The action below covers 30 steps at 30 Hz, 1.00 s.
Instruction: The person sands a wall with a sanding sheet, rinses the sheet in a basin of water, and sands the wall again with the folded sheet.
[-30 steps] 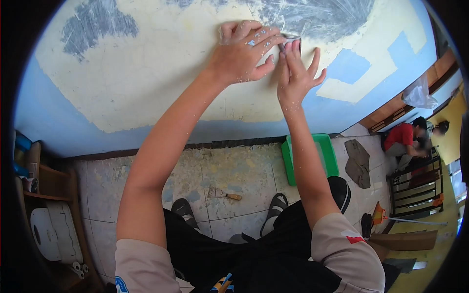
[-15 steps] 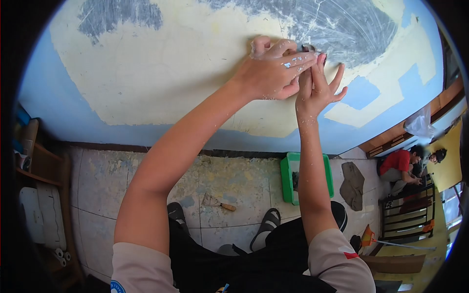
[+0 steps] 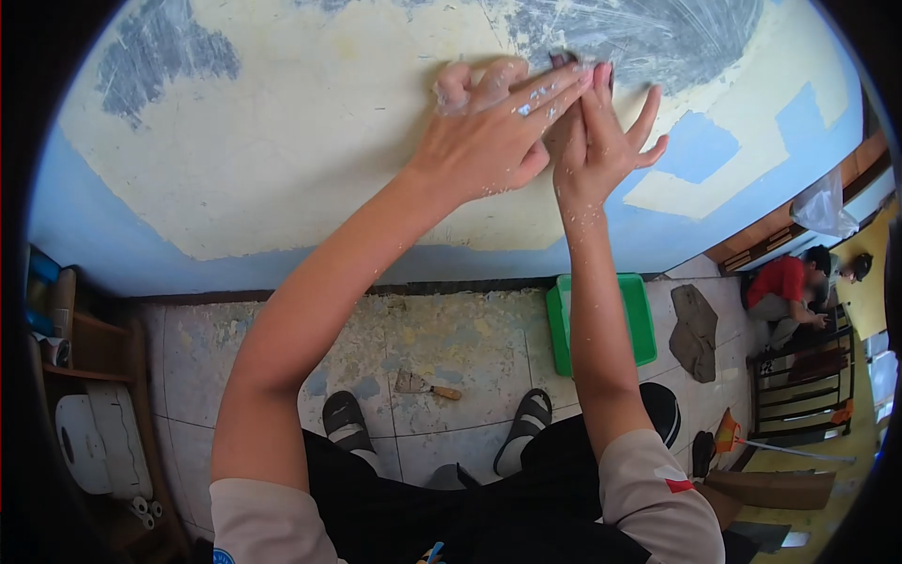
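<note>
My left hand [image 3: 493,132] is pressed toward the painted wall [image 3: 310,160], two fingers stretched forward and the others curled. Its fingertips meet those of my right hand [image 3: 598,150], whose outer two fingers are spread away. Under the joined fingertips sits a thin dark piece that looks like sandpaper [image 3: 562,58]; most of it is hidden. Both hands hold it at the lower edge of a scuffed grey patch [image 3: 639,42]. White flecks of dust cling to my fingers and forearms.
Below, a putty knife [image 3: 427,385] lies on the stained tile floor between my feet. A green tray [image 3: 642,324] stands by the wall, beside a brown cloth [image 3: 693,334]. Shelving [image 3: 94,343] is at left. People [image 3: 785,291] sit at far right near a black rack [image 3: 803,376].
Both hands have shifted slightly up and left in the view, still together with the sandpaper-like piece. The view itself has moved, with the wall and floor things displaced.
</note>
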Motion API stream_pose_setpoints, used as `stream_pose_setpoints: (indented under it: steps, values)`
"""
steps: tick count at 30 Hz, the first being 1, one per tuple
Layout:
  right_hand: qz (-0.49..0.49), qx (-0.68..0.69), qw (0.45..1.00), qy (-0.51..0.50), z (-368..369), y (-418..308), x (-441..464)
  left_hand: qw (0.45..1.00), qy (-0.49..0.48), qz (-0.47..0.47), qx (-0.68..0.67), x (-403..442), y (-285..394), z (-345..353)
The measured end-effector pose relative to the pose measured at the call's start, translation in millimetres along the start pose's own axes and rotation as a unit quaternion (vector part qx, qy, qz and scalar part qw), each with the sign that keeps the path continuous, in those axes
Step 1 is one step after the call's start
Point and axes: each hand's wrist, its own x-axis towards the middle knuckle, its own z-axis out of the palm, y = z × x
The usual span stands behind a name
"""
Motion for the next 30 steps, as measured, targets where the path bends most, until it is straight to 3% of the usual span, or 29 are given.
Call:
stream_pose_setpoints:
  steps: [4, 8, 16, 23, 28, 30]
  values:
    - [0.02, 0.046, 0.998, 0.024, 5, -8, 10, 0.998, -0.01, -0.044, -0.034, 18, 9, -16]
    - [0.057, 0.019, 0.998, -0.023, 4, -4, -51, 0.995, -0.091, -0.02, -0.032, -32, 19, 1]
    - [0.002, 0.043, 0.998, 0.046, 8, -9, 16, 0.998, -0.054, -0.025, -0.016, 21, -5, -24]
    - [0.018, 0.009, 0.999, -0.036, 0, 0, -38, 0.994, -0.105, -0.028, -0.016, -25, 17, -9]
    - [-0.021, -0.022, 1.0, 0.008, 0, -10, 25, 0.997, -0.046, -0.037, -0.059, 27, -4, -23]
    - [0.004, 0.039, 0.999, 0.023, 1, -17, 29, 0.993, -0.019, -0.045, -0.104, 29, -2, -23]
